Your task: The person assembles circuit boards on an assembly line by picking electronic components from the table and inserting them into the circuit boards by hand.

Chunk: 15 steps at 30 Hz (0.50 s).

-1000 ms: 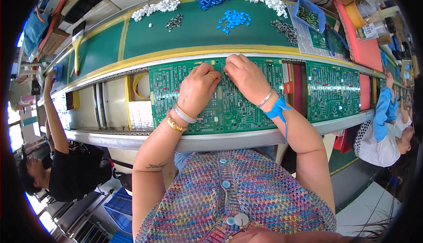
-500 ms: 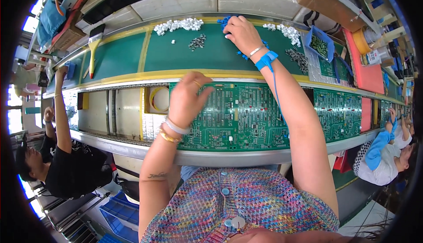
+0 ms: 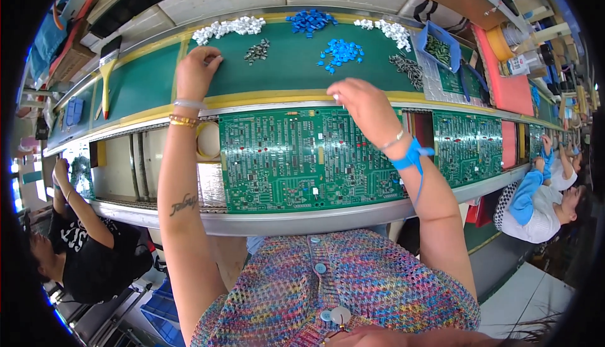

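Head view: markings on the central green circuit board are illegible; the left hand has moved to ten o'clock, near white parts; the right hand has left dark-blue parts for two o'clock; both curl, whether holding anything I cannot tell.

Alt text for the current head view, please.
A person's left hand is beside piled white parts on a green bench; the right hand is over the far edge of a green circuit board. Blue parts lie nearby.
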Tool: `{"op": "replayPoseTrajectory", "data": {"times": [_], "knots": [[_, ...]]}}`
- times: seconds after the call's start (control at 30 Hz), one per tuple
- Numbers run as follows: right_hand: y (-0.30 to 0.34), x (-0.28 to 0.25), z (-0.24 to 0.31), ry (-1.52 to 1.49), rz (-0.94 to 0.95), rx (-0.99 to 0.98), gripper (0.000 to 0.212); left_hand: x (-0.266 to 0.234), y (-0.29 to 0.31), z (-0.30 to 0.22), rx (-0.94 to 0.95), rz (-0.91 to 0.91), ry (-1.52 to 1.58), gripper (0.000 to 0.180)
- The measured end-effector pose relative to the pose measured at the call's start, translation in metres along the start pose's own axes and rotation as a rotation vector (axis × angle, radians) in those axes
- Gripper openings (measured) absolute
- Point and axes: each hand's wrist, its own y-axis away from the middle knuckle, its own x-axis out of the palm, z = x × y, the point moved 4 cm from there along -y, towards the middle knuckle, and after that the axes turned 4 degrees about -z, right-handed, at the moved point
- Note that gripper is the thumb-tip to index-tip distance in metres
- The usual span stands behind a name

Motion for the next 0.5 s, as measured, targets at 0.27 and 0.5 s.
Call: {"op": "replayPoseTrajectory", "data": {"times": [0.27,0.5], "knots": [[0.041,-0.007,-0.005,0.037,-0.054,0.172,0.011,-0.024,0.072,-0.014,-0.167,0.187,0.508,0.018],[0.038,0.002,-0.006,0.128,-0.05,0.0,0.011,-0.033,0.127,-0.007,-0.453,0.387,0.793,0.023]]}}
